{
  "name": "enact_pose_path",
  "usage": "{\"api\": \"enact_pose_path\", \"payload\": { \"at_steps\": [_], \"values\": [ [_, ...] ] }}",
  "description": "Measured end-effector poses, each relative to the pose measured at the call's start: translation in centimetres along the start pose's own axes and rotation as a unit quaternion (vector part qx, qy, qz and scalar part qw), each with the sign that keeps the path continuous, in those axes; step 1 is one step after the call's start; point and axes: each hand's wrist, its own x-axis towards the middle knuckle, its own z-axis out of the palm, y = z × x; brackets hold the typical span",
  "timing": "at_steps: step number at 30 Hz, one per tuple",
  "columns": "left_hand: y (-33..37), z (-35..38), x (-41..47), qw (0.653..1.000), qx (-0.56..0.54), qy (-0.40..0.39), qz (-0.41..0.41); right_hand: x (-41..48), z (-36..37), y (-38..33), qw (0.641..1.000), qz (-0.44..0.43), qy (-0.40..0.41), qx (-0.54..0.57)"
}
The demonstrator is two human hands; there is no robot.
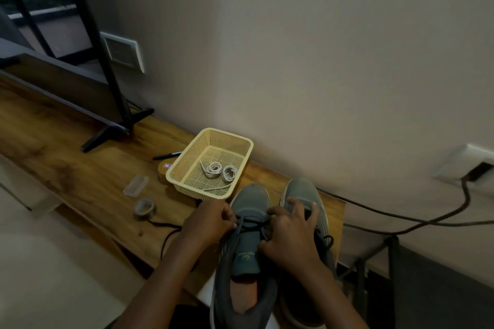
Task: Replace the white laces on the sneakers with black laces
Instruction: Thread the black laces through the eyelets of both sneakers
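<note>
**Black lace being worked through the left sneaker**

A black lace (252,225) crosses the eyelets of the left sneaker (250,196), a grey-blue shoe that stands at the near right end of the desk (80,168) with its toe towards the wall and its tongue raised. The left hand (211,222) has its fingers curled and pinches the lace at the left side of the lacing. The right hand (291,234) lies over the right side of the same shoe. Its forefinger and thumb bend in towards the lace, while its other fingers spread onto the right sneaker (302,189). Whether it grips the lace I cannot tell. The right sneaker stands just beside the left one, toe also to the wall, with a dark lace showing on it.

Just beyond the toes sits a cream mesh basket (187,165), and in it lie the white laces (219,170), coiled in two loose rings.

Left of the basket on the desk are a black marker (167,155), a clear plastic case (135,185) and a roll of tape (145,208). Farther left stands a screen on a black stand (115,128). A dark cable (401,219) runs along the wall to a socket (473,168) on the right.
</note>
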Motion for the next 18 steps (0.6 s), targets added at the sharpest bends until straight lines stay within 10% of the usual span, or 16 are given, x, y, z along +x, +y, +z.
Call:
{"api": "enact_pose_path", "payload": {
  "at_steps": [11, 18],
  "values": [
    [-0.2, -1.3, 0.2, 0.968, -0.085, 0.224, -0.073, -0.1, -0.1, 0.1, 1.000, 0.002, -0.010, 0.000],
    [0.6, -0.7, 0.0, 0.984, -0.106, 0.131, 0.063, 0.0, -0.2, -0.1, 1.000, 0.001, -0.009, 0.001]
  ]
}}
